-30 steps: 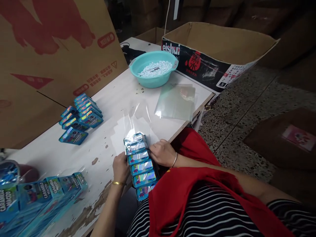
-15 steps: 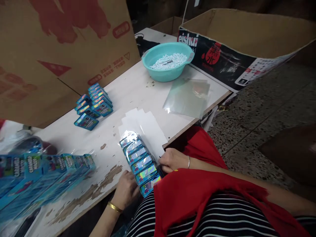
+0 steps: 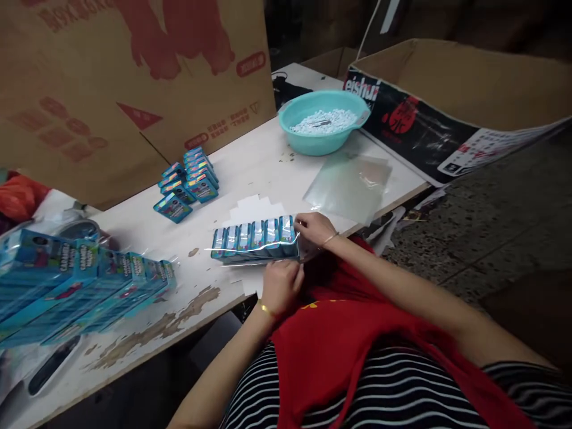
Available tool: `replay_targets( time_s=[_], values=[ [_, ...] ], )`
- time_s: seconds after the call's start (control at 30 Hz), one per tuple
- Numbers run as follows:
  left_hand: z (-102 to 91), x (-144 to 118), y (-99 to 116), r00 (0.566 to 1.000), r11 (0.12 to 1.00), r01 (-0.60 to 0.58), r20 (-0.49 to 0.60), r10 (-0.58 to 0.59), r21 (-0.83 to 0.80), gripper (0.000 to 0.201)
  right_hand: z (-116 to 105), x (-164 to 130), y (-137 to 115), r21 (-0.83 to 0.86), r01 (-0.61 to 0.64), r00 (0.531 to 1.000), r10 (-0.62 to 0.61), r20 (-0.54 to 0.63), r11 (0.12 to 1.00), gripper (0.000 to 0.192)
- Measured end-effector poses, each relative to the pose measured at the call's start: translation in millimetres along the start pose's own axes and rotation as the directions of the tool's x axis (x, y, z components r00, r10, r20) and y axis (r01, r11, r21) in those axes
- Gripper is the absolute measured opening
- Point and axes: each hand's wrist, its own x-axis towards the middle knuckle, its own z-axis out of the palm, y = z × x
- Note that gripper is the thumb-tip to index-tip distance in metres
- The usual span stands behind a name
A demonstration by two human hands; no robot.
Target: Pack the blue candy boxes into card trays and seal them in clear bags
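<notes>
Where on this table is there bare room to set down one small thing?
Bare tabletop shows between the loose blue boxes and the teal basin; another patch, partly worn, lies between the wrapped packs and the six-box row. Crowded: the left end, under the packs, and the right, with basin, clear sheets and open carton.

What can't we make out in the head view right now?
All in the head view:
Left hand: fingertips mostly hidden by the hand itself; grip unclear.
Right hand: too small to tell whether it pinches the clear film or the row of blue boxes.
Dark item in the turquoise bowl: too small to identify.
Wrapped packs: cut off by the left edge.
Black-printed carton: bottom hidden by its front wall.
</notes>
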Motion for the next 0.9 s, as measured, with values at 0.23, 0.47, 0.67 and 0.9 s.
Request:
replay_targets(
  time_s=[0.23, 0.47, 0.67, 0.9],
  values=[
    [-41.0, -3, -56, 0.669, 0.951, 0.190, -0.677, -0.306, -0.242, 0.032, -3, -18, 21, 0.754, -0.168, 0.956, 0.292, -0.033, 0.635, 0.049],
    [-44.8, -33, -120, 0.693, 0.366, 0.348, -0.025, -0.720, -0.863, 0.066, 14, -39, -15, 0.823, -0.030, 0.970, 0.215, -0.113, 0.568, 0.048],
    [-46.8, -33, -108, 0.765, 0.432, 0.312, -0.046, -0.642, -0.846, 0.041, 9, -30, -9, 0.903, -0.144, 0.956, 0.293, 0.022, 0.405, 0.049],
    [-49.5, -24, -103, 0.734, 0.390, 0.305, -0.046, -0.678, -0.869, 0.041, -6, -25, -15, 0.937, -0.267, 0.910, 0.379, 0.169, 0.223, 0.058]
  ],
)
